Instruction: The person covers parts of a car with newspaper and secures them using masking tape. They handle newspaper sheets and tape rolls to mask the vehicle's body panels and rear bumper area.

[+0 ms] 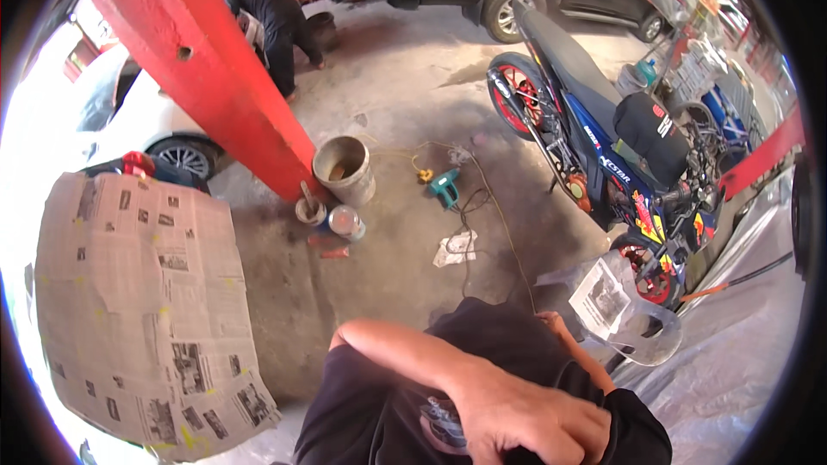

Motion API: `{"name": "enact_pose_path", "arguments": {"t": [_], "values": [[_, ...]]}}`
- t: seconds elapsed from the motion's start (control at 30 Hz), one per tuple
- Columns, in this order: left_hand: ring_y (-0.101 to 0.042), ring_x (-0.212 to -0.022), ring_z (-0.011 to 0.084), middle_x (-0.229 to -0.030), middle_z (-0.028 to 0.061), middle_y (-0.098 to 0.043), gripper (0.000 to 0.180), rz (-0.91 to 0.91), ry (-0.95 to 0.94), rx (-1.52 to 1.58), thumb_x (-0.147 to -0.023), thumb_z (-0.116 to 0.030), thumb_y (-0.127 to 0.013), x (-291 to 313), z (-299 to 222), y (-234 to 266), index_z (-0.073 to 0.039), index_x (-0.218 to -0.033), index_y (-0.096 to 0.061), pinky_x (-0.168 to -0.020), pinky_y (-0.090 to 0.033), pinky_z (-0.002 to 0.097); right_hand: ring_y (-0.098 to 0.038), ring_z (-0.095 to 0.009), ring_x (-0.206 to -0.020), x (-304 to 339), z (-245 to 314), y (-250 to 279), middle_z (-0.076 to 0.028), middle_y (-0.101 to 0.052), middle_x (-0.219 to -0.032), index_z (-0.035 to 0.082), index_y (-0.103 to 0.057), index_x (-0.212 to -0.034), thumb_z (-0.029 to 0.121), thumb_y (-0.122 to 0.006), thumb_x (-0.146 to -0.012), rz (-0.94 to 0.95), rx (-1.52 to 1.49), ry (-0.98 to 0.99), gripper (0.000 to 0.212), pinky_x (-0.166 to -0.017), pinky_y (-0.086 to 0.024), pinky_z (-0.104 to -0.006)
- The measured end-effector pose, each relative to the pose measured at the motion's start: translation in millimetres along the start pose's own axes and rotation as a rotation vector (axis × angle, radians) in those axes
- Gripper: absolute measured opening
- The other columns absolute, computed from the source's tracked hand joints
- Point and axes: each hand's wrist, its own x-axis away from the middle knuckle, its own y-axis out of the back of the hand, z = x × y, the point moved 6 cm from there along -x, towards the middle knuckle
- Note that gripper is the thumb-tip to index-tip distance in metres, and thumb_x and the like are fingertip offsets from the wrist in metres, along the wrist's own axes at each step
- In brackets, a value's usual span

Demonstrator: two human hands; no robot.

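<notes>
My left forearm crosses in front of my dark shirt, and my left hand is close to the camera over my chest. Its fingers are bent downward and their tips are hidden, so anything inside them does not show. Lower and farther off, my right hand appears small beyond the shirt, its fingers mostly hidden. A thin yellowish cord runs over the floor towards it; whether they touch I cannot tell. Beside the right forearm is a clear plastic chair with a piece of newspaper on it.
On the left stands a large panel covered in taped newspaper. A bucket and paint cans stand by a red post. A teal heat gun and crumpled paper lie ahead; a motorbike is right. Two people work farther back.
</notes>
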Motion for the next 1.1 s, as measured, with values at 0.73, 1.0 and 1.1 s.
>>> {"name": "enact_pose_path", "arguments": {"t": [0.73,1.0,1.1], "values": [[-0.067,-0.095,0.0254,-0.101,0.0140,-0.072,0.055,-0.758,1.497,-0.444,-0.097,-0.053,-0.059,410.5,145.9,38.4,0.001,-0.108,-0.068,-0.085,-0.051,0.0385,-0.063,-0.016,-0.076,82.1,181.7,110.0,-0.008,-0.069,-0.081,-0.003,-0.069,-0.100,0.017,-0.067,-0.091,-0.140,-0.283,-0.164,0.021,-0.070,-0.052,-0.0338],[-0.068,-0.098,0.0377,-0.102,0.0235,-0.071,0.040,-0.763,1.629,-0.687,-0.087,-0.039,-0.066,493.9,147.5,-2.9,-0.001,-0.101,-0.070,-0.084,-0.052,0.0454,-0.068,-0.032,-0.078,76.8,136.9,70.8,-0.019,-0.071,-0.085,-0.003,-0.070,-0.097,0.018,-0.070,-0.089,-0.102,0.029,-0.087,0.022,-0.073,-0.053,-0.0410],[-0.068,-0.097,0.0395,-0.101,0.0254,-0.069,0.043,-0.918,1.716,-0.758,-0.088,-0.041,-0.065,505.8,146.7,-1.3,-0.001,-0.102,-0.070,-0.083,-0.052,0.0467,-0.069,-0.038,-0.088,91.6,75.7,20.9,-0.022,-0.072,-0.094,-0.002,-0.071,-0.103,0.024,-0.071,-0.090,-0.047,-0.004,-0.066,0.029,-0.080,-0.054,-0.0433]]}}
